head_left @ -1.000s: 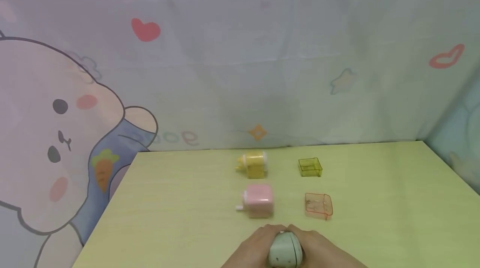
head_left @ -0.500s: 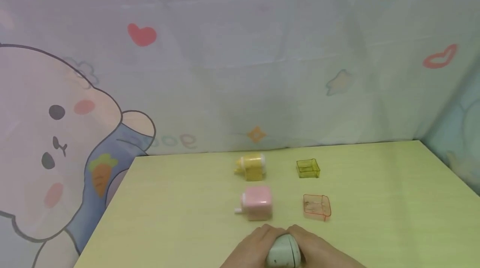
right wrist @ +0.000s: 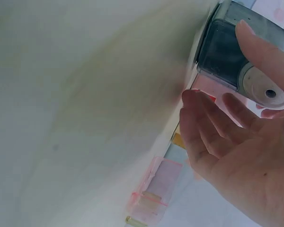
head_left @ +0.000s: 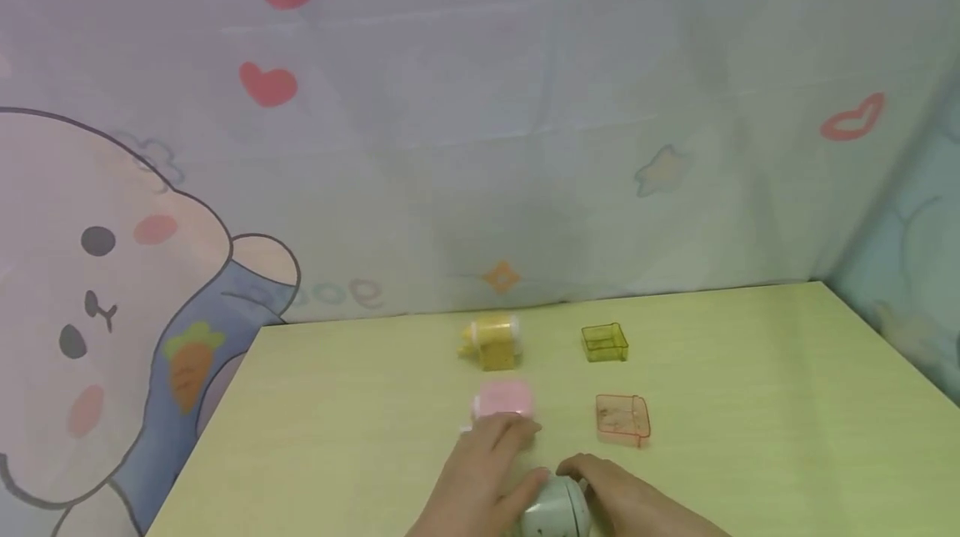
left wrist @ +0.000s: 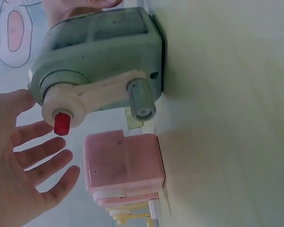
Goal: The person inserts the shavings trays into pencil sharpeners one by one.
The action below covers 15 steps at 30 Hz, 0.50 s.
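A pale green hand-crank pencil sharpener (head_left: 553, 514) stands at the near edge of the head view, between both hands. My left hand (head_left: 476, 483) has its fingers spread and lifted from the sharpener's left side; its thumb is close to the body. In the left wrist view the beige crank (left wrist: 102, 93), with a green knob and a red tip at its hub, faces that hand. My right hand (head_left: 630, 497) stays at the sharpener's right side, fingers loosely bent. In the right wrist view its thumb lies against the dark transparent drawer (right wrist: 222, 49), while the other fingers are apart from it.
Behind the left hand stands a pink sharpener (head_left: 506, 398), partly covered by the fingers. A yellow sharpener (head_left: 495, 332) is farther back. To their right lie a yellow-green transparent tray (head_left: 611, 353) and a red-rimmed transparent tray (head_left: 621, 439). A printed cloth (head_left: 450, 212) hangs behind the table.
Both hands were wrapped about the green sharpener. My left hand has come off it, moving forward and left with fingers spread. The right hand has loosened slightly. The view has shifted a little.
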Tool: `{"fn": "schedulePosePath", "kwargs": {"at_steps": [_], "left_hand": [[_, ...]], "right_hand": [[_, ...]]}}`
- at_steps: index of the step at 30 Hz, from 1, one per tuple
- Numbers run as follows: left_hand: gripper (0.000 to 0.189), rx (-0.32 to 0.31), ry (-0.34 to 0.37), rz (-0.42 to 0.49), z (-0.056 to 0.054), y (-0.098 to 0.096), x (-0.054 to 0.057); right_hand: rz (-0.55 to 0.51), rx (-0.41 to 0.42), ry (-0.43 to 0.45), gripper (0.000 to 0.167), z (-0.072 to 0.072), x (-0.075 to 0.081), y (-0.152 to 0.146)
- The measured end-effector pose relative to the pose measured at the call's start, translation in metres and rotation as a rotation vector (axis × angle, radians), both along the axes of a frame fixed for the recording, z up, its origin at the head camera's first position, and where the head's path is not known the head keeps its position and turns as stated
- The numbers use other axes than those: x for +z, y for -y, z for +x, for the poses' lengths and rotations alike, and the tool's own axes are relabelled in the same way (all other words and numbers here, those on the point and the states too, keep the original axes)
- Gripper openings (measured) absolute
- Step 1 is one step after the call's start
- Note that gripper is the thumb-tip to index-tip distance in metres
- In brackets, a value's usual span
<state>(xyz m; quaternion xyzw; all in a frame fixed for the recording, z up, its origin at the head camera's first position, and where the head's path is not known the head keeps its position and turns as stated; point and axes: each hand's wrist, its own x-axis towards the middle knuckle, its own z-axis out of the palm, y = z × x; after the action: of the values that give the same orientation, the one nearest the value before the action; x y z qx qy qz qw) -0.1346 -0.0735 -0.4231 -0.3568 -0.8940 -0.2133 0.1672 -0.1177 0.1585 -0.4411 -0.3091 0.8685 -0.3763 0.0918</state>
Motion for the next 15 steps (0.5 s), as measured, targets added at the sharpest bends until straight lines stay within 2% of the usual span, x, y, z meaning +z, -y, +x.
{"fn": "schedulePosePath", "kwargs": {"at_steps": [5,7,10,12,15], "left_hand": [[0.039,0.056,-0.064,-0.045,-0.006,0.001,-0.002],[0.043,0.06,-0.078,-0.067,-0.008,0.001,-0.003],[0.048,0.061,-0.059,-0.106,-0.011,0.0,-0.004],[0.051,0.062,-0.035,-0.131,-0.014,0.0,-0.005],[0.055,0.067,0.011,-0.142,-0.017,0.0,-0.007]], "right_hand": [[0.074,-0.022,-0.192,0.075,0.0,-0.005,-0.005],[0.087,-0.02,-0.284,0.071,-0.001,-0.01,-0.008],[0.092,-0.026,-0.412,0.061,-0.003,-0.016,-0.014],[0.101,-0.047,-0.434,0.06,-0.004,-0.019,-0.018],[0.111,-0.114,-0.408,0.061,-0.003,-0.019,-0.024]]}}
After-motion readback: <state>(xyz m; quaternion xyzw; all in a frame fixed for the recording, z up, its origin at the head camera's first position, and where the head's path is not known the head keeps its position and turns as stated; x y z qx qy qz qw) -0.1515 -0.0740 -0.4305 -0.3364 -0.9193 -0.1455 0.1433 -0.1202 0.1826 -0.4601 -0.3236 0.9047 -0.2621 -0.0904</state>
